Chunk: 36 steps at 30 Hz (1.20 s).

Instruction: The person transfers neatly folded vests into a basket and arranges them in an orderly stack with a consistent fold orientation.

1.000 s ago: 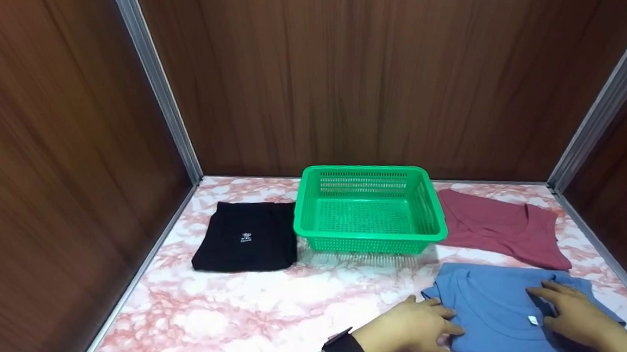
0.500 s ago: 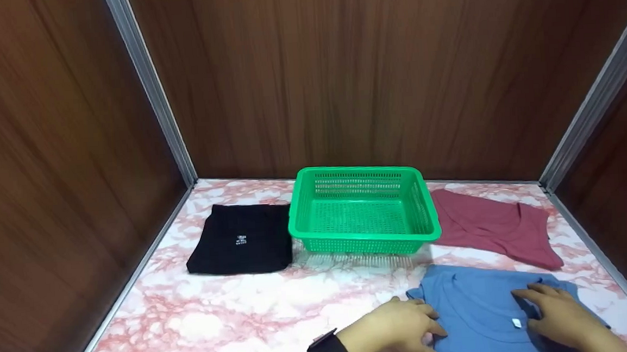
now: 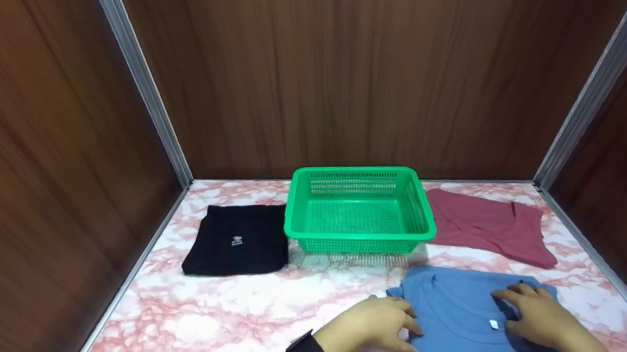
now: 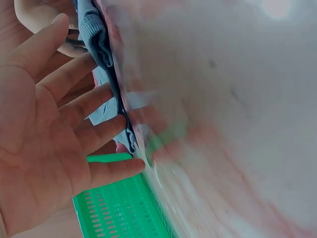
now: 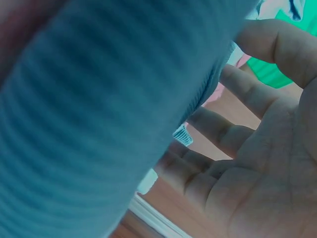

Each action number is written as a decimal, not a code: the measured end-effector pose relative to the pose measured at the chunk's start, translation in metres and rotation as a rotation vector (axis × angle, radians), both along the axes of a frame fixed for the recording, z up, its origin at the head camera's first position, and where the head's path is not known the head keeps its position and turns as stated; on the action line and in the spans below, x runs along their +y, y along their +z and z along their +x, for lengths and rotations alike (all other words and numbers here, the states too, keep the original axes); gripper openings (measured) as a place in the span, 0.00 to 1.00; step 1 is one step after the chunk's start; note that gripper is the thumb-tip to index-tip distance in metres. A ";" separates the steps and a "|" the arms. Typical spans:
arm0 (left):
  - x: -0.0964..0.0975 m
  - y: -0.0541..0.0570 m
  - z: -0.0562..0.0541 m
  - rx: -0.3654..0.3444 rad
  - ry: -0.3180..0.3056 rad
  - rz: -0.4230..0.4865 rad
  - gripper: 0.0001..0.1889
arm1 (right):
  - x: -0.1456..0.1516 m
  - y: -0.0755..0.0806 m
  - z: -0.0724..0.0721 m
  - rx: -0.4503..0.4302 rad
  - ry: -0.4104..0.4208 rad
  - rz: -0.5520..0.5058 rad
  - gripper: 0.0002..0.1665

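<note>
A folded blue T-shirt [image 3: 452, 303] lies at the front right of the table, with its round neckline and a small white label [image 3: 494, 324] facing up. My left hand [image 3: 380, 327] touches the shirt's left edge, fingers spread and straight in the left wrist view. On the right part of the shirt rests my right hand [image 3: 537, 314], its fingers loosely bent against the cloth. Blue fabric [image 5: 99, 129] fills much of the right wrist view, and the fingertips there are partly hidden by it.
Behind the shirt stands a green perforated basket [image 3: 361, 237] with nothing in it. A folded black garment [image 3: 242, 256] lies to its left, a folded dark-pink one [image 3: 485, 225] to its right. Wooden panels [image 3: 307, 78] enclose the marbled table [image 3: 192, 325].
The blue T-shirt has slid left across the table, with both hands moving along with it. The head view has shifted slightly. Basket and other garments stay in place.
</note>
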<state>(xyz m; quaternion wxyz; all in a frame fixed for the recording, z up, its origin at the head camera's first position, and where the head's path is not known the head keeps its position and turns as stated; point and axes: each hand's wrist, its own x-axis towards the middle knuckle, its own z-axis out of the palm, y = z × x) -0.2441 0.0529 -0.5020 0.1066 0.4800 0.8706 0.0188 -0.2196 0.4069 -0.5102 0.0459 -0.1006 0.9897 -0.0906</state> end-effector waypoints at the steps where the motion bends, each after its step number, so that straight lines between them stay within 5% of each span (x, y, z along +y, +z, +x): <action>1: -0.002 0.000 0.000 0.000 0.001 0.006 0.27 | -0.002 0.000 0.000 0.003 0.003 0.002 0.36; 22: -0.049 -0.001 -0.002 -0.072 0.017 0.104 0.22 | -0.046 0.000 0.001 0.076 0.047 0.025 0.33; 36: -0.078 0.000 -0.003 -0.095 0.086 0.142 0.20 | -0.079 0.002 -0.005 0.033 0.033 0.040 0.33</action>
